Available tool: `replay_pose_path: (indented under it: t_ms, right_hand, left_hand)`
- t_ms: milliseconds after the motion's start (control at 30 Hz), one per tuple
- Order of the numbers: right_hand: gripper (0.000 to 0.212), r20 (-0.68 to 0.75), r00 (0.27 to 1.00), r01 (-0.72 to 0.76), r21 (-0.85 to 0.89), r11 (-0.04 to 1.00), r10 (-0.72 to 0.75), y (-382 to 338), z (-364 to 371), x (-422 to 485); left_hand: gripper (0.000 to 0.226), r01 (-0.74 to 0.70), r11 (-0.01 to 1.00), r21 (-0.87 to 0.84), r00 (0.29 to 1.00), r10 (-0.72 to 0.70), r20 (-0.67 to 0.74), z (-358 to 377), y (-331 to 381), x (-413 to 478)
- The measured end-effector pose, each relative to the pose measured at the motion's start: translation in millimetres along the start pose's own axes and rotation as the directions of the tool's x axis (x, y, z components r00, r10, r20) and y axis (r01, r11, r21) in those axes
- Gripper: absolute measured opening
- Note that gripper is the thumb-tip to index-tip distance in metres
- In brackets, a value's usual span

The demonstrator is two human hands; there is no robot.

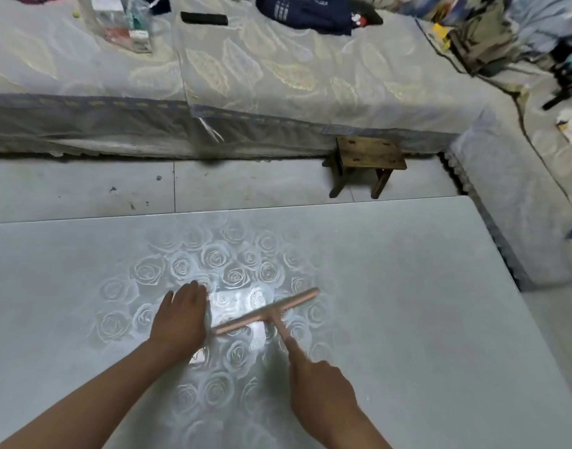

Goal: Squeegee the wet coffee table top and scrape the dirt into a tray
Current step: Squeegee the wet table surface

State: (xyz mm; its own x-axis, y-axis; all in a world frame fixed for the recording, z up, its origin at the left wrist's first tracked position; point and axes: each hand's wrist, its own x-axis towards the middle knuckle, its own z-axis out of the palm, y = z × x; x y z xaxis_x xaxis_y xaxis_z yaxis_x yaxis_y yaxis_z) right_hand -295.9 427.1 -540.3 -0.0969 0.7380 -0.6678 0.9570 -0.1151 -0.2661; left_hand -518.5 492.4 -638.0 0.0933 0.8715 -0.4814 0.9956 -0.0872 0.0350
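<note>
Two hands share the wiping step: the right hand (320,380) curls round the handle of the pink T-shaped plastic squeegee (268,311) mid-table, the left hand (181,315) lies flat, fingers straight and together, on the grey rose-patterned table top (423,286) beside its blade; next, probably, an even pull towards an edge.

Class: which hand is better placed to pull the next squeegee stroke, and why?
Right. The right hand grips the squeegee by its handle, blade on the table. The left hand lies flat on the table beside the blade's end, holding nothing.
</note>
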Motion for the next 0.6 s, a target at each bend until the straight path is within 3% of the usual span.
replay_pose_path:
  t_ms: [67,167,367,500,600]
  right_hand:
    - [0.078,-0.03,0.999,0.032,-0.025,0.999,-0.033,9.8,-3.5,-3.1]
    - [0.059,-0.123,0.989,0.075,-0.035,0.997,-0.079,37.8,-13.8,-27.4]
    - [0.04,-0.161,0.987,0.017,0.054,0.998,-0.008,116.9,-28.5,-50.8]
    - [0.042,-0.153,0.986,0.093,0.167,0.982,-0.068,139.4,-36.2,-49.2]
    - [0.049,-0.141,0.972,0.209,0.16,0.965,-0.187,126.2,-43.3,-34.9]
  left_hand:
    - [0.074,-0.003,1.0,0.009,0.999,0.003,0.042,0.4,3.6,-7.1]
    - [0.061,-0.007,1.0,0.003,1.0,0.007,-0.005,-10.4,17.0,-26.8]
    - [0.056,0.016,1.0,0.008,0.998,-0.016,0.06,-3.2,53.8,-55.5]
    - [0.047,0.057,0.998,-0.016,0.991,-0.054,0.12,9.3,81.7,-75.6]
    - [0.048,0.135,0.991,-0.008,0.98,-0.132,0.15,19.2,88.4,-88.6]
